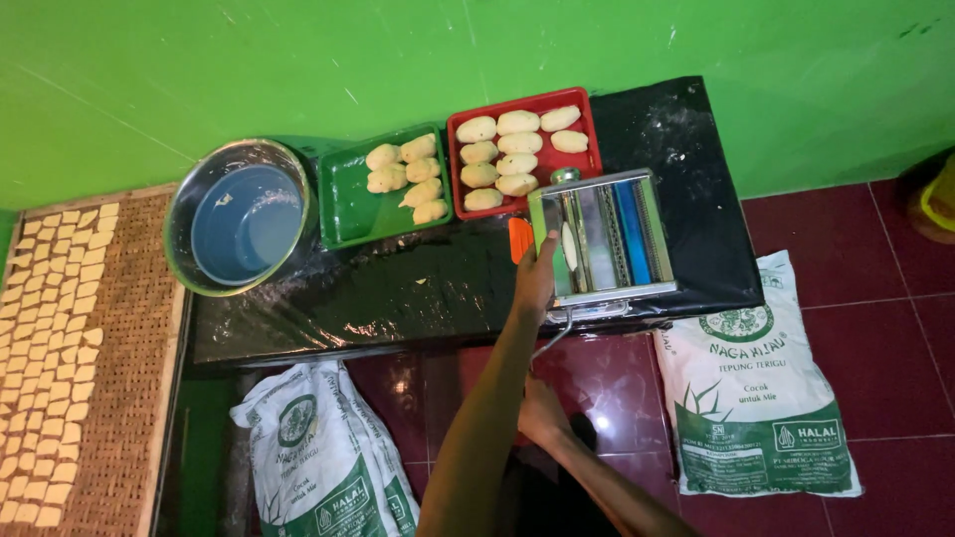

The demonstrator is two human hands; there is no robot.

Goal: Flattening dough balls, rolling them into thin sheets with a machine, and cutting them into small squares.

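A low table (398,288) wrapped in black plastic, dusted with flour, stands against a bright green wall (298,70) over a dark red tiled floor (875,348). To the left lies a woven mat (119,348) covered with rows of small pale dough squares (45,328). Two white flour sacks with green print rest on the floor, one under the table's left part (318,457) and one by its right end (756,388). On the table, a metal bowl (239,214) holds a little cloudy water. Beside it a green tray (348,199) carries six oval dough lumps, and touching that a red tray (587,139) carries nine more. In front of the red tray sits a shiny metal pasta roller (607,239) at the table's near edge. The left hand (537,273) rests against the roller's left side, fingers curled loosely at its top edge near a pale piece of dough (568,245) in the rollers. The right hand (542,408) is below the table edge, closed around the thin crank handle (555,333).
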